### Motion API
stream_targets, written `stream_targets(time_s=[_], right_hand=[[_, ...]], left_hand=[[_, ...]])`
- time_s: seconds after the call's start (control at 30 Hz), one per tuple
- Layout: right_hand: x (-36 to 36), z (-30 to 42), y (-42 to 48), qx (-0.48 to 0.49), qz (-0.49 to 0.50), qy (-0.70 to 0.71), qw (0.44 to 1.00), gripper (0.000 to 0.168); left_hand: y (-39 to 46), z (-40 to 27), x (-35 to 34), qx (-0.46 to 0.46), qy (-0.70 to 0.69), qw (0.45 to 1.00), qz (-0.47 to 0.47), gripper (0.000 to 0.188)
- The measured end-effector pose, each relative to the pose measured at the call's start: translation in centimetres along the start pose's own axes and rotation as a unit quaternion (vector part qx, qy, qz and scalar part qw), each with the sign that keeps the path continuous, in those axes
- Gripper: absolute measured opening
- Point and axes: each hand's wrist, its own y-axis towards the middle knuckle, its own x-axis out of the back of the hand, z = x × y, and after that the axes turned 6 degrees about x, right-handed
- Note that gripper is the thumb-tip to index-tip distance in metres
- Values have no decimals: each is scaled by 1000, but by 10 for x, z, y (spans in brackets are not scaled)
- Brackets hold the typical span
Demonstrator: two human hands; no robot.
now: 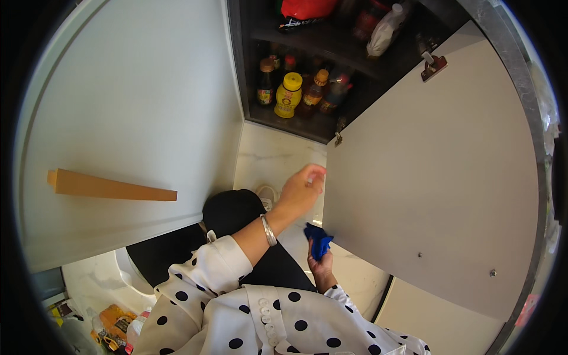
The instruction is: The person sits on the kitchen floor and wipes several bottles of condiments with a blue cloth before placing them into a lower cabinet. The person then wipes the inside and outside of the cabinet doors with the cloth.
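My left hand point(306, 184), with a silver bangle point(268, 230) at the wrist, reaches out beside the near edge of the right cabinet door point(426, 168). Its fingers are loosely curled and slightly blurred, with a light gap inside the curl and no object visible in them. My right hand point(320, 266) is lower, close to the bottom edge of that door, and grips a crumpled blue cloth point(318, 242). Ahead stands the open dark cabinet, its lower shelf point(301, 122) carrying a yellow bottle point(288, 95), an amber bottle point(314, 91) and several dark sauce bottles point(265, 82).
A white door point(146, 88) with a wooden handle point(115, 186) fills the left. On the upper shelf point(319, 42) are a red package point(306, 11) and a white bag point(385, 33). Metal hinges point(434, 66) join the right door. Packaged goods point(116, 321) lie at lower left on marble-patterned flooring point(270, 146).
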Motion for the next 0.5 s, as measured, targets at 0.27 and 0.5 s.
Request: stream_targets(time_s=[0.27, 0.5], right_hand=[[-41, -26, 78, 134, 129, 23, 982, 30], [-188, -41, 140, 270, 197, -76, 939, 31]], left_hand=[[8, -20, 8, 135, -220, 966, -16, 20], [12, -23, 11, 165, -248, 955, -12, 19]])
